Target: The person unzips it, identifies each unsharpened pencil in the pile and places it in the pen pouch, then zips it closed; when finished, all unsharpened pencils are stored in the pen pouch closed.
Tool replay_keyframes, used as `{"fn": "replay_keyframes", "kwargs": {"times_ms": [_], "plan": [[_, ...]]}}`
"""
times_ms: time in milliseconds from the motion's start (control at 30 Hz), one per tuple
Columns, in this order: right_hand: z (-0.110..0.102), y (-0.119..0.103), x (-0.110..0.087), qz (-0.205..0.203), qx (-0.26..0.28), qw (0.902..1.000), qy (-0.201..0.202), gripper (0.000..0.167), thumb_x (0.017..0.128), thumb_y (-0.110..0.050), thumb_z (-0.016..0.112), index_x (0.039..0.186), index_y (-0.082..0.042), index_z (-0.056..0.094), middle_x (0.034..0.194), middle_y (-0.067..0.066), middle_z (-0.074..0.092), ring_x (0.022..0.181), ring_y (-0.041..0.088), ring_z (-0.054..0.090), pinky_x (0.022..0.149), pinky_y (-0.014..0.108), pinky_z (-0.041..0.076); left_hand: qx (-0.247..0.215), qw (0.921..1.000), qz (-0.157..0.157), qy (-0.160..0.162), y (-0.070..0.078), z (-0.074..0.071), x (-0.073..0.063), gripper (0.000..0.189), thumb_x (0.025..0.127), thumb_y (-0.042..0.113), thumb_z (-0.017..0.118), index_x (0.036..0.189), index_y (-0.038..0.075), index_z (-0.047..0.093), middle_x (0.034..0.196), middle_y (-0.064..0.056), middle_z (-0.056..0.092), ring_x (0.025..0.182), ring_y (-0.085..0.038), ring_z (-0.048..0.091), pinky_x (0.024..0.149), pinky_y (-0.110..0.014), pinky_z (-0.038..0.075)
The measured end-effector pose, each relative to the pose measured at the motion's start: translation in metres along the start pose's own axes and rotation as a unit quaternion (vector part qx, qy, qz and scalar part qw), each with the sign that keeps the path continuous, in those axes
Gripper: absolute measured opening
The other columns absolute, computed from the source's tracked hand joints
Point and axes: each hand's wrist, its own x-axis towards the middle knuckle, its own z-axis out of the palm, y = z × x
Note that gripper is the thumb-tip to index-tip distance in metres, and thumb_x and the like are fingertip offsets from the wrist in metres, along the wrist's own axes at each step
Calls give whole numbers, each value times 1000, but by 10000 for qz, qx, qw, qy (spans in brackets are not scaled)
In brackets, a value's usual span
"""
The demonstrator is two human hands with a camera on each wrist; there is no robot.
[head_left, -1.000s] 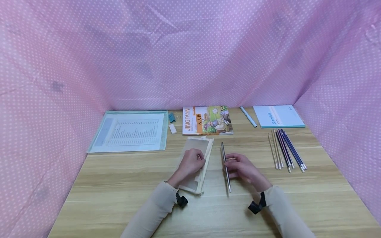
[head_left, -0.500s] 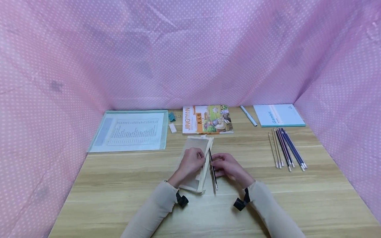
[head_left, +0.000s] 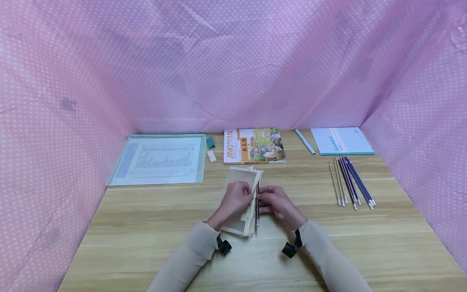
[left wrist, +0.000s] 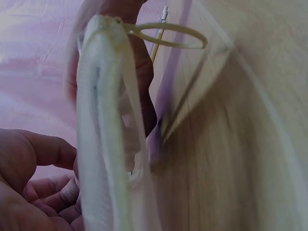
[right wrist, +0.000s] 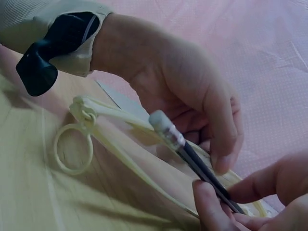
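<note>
A pale, see-through zip pouch point(head_left: 233, 229) lies in the middle of the table. My left hand point(head_left: 233, 200) pinches the upper edge of its unzipped mouth, which the right wrist view shows gaping. A cream zip-pull ring point(right wrist: 73, 149) hangs from the pouch's near end. Between the thumb and fingers of my right hand point(head_left: 279, 205) is a dark pencil point(right wrist: 197, 163), its white eraser end toward me. The pencil lies along the pouch's mouth, and its far end is hidden by my fingers and the pouch edge.
Several pencils point(head_left: 350, 182) lie fanned out at the right. Along the back are a document folder point(head_left: 157, 160), a binder clip point(head_left: 210, 142), an eraser point(head_left: 211, 156), a picture-covered book point(head_left: 255, 146), a pen point(head_left: 304, 141) and a pale blue notebook point(head_left: 342, 141). Pink dotted cloth point(head_left: 233, 65) surrounds the table.
My right hand has carried the dark pencil leftward from beside the pouch to its open edge, turning it nearly parallel with that edge. My left hand has stayed on the pouch.
</note>
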Motion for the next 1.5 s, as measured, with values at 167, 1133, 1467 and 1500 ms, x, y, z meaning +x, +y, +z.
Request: {"fn": "replay_keyframes", "kwargs": {"times_ms": [167,1133,1467,1500], "plan": [[8,0,1,-134,174,9994,271,42,94,6,52,133,16,43,83,2,66,68,10,67,63,24,61,-22,10000,14,-27,1,0,0,10,83,1,64,74,3,67,57,2,55,47,-5,45,43,-18,33],[0,-9,-16,-187,-784,9962,338,36,100,-5,51,132,11,54,99,15,73,82,15,74,78,32,62,-9,9999,-4,101,3,-2,0,9,82,1,64,73,4,64,55,3,53,46,-5,44,42,-18,32],[-85,-35,-52,-895,-1183,9833,1055,40,101,-11,53,133,12,49,90,-8,71,78,6,69,73,28,61,-156,9997,-167,-19,3,-2,0,10,85,1,64,75,3,65,56,-1,58,45,-6,46,40,-16,31],[-97,-37,-55,-980,-1194,9808,1195,36,101,-11,54,131,9,52,87,-11,71,78,5,69,72,27,61,-145,9998,-169,-17,3,-2,0,10,85,1,64,75,3,64,56,-1,59,45,-6,46,40,-16,31]]}}
